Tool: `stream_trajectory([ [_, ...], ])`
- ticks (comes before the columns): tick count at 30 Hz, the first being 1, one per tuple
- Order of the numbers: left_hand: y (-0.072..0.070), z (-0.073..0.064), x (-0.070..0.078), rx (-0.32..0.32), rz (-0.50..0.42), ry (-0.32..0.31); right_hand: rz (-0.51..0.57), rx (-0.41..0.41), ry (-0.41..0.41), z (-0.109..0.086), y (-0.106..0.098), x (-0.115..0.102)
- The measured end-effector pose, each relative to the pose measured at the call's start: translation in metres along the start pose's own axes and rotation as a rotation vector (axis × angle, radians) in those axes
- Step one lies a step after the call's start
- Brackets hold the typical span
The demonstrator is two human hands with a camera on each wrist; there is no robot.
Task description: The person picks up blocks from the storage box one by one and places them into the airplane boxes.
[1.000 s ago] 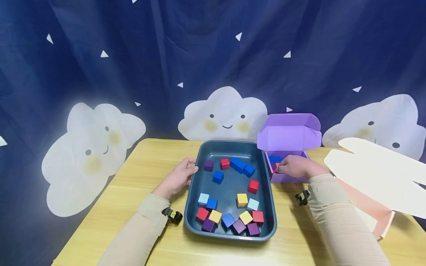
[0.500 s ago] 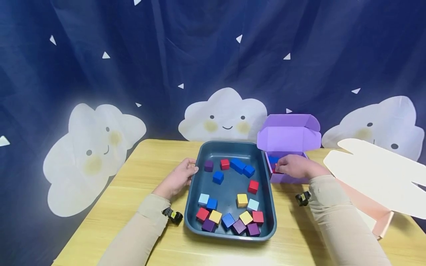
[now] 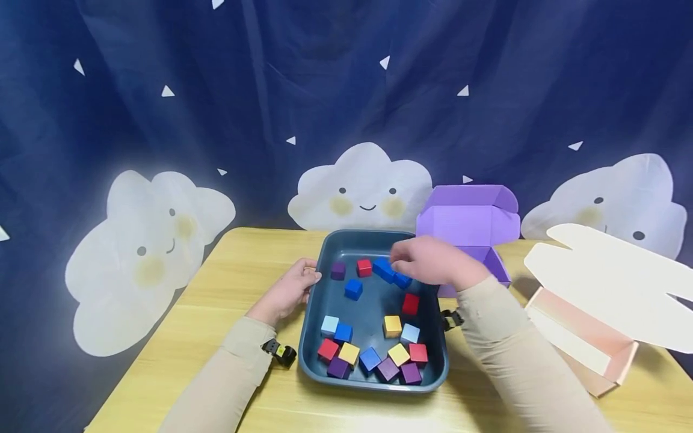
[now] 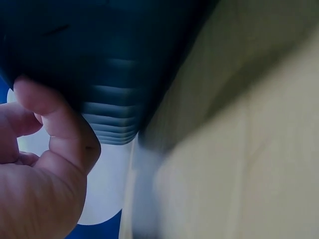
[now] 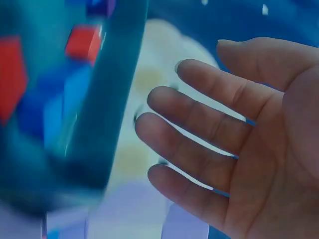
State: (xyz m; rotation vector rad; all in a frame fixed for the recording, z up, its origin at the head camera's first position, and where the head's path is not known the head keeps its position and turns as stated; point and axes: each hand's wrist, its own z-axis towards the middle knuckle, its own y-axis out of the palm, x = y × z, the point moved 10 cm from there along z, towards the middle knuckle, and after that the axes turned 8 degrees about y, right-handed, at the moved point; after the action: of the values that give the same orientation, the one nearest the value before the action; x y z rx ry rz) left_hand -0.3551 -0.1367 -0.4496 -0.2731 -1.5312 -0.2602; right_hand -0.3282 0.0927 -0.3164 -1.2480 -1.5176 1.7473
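A dark blue-grey tray point(image 3: 373, 379) holds several cubes in red, blue, yellow, light blue and purple. Beside its left edge is my left hand point(image 3: 292, 282), loosely bent; in the left wrist view the thumb point(image 4: 37, 94) lies against the tray's outer wall. My right hand point(image 3: 433, 261) hovers over the tray's far right corner, close to the blue cubes point(image 3: 385, 270). The right wrist view shows its fingers point(image 5: 199, 114) spread and nothing in the palm. Behind it the purple box point(image 3: 460, 222) has its lid up; my right hand and forearm hide most of its inside.
A pale peach box point(image 3: 585, 337) with its cream lid point(image 3: 617, 282) raised stands on the right of the wooden table point(image 3: 260, 255). A dark blue curtain point(image 3: 260, 72) with smiling clouds hangs behind the table.
My right hand has come out of the purple box and moved left over the tray's far right corner. The left hand and the cubes in the tray stay where they were.
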Motion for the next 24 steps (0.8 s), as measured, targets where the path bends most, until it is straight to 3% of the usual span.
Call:
stream_trajectory([
  [5,-0.002,-0.001,0.002,0.017,0.002,-0.007,-0.114,-0.044,-0.053,0.021,0.034,-0.048],
  [8,-0.002,-0.001,0.001,0.01,0.004,-0.012,-0.204,-0.073,-0.057,0.032,0.061,-0.062],
  [14,0.0,0.0,-0.003,-0.007,0.002,-0.016,-0.271,-0.167,0.016,0.042,0.101,-0.059],
  [24,-0.002,0.001,-0.004,0.001,0.023,-0.012,-0.264,-0.232,-0.046,0.043,0.116,-0.055],
])
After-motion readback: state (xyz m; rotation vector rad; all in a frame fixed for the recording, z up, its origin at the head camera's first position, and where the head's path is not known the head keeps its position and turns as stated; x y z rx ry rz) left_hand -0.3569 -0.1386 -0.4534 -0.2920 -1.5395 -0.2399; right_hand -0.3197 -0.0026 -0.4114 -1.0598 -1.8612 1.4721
